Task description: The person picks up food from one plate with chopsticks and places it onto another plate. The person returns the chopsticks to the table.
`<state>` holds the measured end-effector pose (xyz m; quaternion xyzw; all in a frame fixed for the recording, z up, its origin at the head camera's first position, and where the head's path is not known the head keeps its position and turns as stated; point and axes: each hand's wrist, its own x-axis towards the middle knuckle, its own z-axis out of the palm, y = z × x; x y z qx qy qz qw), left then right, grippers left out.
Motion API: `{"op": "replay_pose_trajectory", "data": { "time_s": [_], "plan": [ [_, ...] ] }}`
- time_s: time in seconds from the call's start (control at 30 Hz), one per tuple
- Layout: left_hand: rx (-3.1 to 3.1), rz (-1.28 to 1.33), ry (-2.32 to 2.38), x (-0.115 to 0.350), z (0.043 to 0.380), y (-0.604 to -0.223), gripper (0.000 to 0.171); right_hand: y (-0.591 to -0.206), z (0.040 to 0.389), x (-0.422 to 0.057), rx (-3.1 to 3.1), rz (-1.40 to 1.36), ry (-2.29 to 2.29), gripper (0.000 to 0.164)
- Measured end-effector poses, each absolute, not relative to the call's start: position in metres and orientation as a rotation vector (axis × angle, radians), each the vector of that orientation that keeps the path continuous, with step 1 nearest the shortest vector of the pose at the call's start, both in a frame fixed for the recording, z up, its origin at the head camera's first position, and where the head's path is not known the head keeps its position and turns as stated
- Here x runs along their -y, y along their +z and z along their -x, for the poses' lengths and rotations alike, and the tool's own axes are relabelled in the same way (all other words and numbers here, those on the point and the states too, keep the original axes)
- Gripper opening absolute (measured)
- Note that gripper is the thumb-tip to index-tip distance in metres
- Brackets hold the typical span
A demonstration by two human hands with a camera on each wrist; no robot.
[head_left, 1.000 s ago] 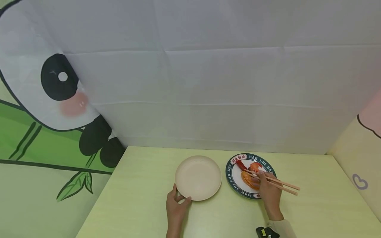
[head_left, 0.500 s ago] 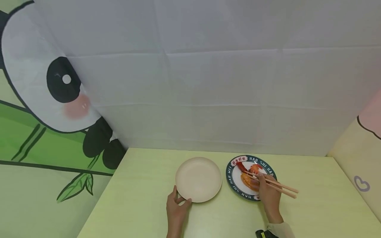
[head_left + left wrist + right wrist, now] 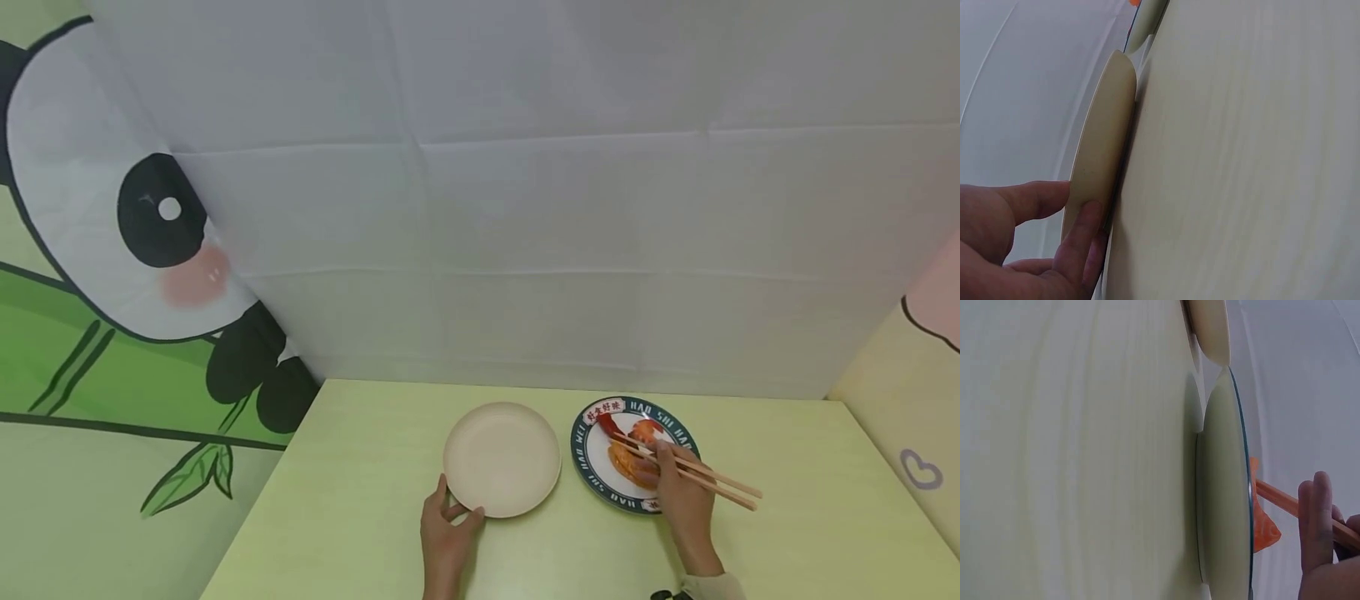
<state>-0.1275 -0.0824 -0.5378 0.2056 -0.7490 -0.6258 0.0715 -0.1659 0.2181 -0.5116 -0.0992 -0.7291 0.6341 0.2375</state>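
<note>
In the head view my left hand (image 3: 450,537) holds the near left rim of a plain beige plate (image 3: 502,460). Close up in the left wrist view, the thumb touches the rim and other fingers lie against the plate's outer wall (image 3: 1100,150). My right hand (image 3: 686,508) grips a pair of wooden chopsticks (image 3: 720,485) above a white plate with a dark green lettered rim (image 3: 581,462). Their tips are at the lower end of a red chili-shaped piece (image 3: 607,423). A reddish-orange piece (image 3: 647,430) and a yellow-orange piece (image 3: 624,462), partly hidden by my hand, lie beside it.
Both plates stand side by side, a small gap apart, on a pale yellow table (image 3: 375,492). A light grey sheet (image 3: 525,250) rises behind the table. Printed walls (image 3: 900,392) stand to the left and right.
The head view has shifted slightly. My right hand and the rear ends of the chopsticks have moved a little to the right. The left hand stays on the beige plate.
</note>
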Motion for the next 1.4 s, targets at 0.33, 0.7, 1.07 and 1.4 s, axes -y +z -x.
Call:
{"op": "replay_pose_trajectory", "data": {
  "time_s": [0.33,0.7,1.07,1.4],
  "plan": [
    [2.258,-0.654,-1.89,0.083,0.13,-0.541,0.084,-0.551,0.177,-0.237,1.99,0.276,1.671,0.041],
    [2.279,-0.65,-1.847,0.084,0.131,-0.54,0.085,-0.523,0.16,-0.226,2.008,0.298,1.652,0.039],
    [2.299,-0.645,-1.85,0.092,0.123,-0.534,0.084,-0.483,0.129,-0.205,1.966,0.347,1.736,0.034],
    [2.319,-0.606,-1.876,0.105,0.112,-0.534,0.084,-0.475,0.101,-0.185,2.075,0.401,1.706,0.034]
  ]
}}
